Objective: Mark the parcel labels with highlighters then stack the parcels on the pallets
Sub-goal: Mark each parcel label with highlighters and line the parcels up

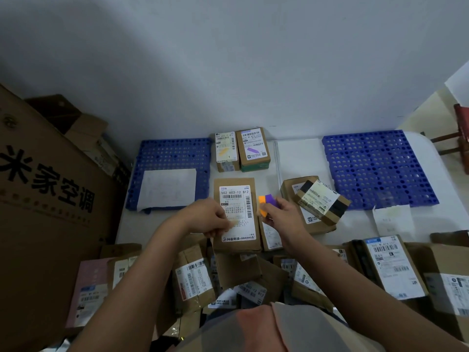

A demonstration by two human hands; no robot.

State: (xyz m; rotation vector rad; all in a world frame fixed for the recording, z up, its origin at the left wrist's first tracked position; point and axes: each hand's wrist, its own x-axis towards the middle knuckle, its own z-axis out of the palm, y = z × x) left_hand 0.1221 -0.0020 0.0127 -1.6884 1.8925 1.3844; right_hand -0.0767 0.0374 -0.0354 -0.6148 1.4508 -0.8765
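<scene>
A brown parcel [237, 214] with a white label reading 502 602-12 812 lies in the middle of the white table. My left hand [208, 219] rests closed on the label's left side, with something small and pale at its fingertips that is too blurred to name. Just right of the parcel, my right hand [281, 214] grips orange and purple highlighters [266, 203]. Two blue pallets sit on the table: the left pallet [172, 156] carries a white sheet, the right pallet [375, 168] is bare. Two marked parcels [241, 151] stand between them at the back.
Two stacked parcels [314, 201] lie right of my right hand. Several unsorted parcels [228, 275] crowd the near edge. A large cardboard box [45, 199] stands at the left. A paper slip [393, 219] lies at the right. A white wall is behind the table.
</scene>
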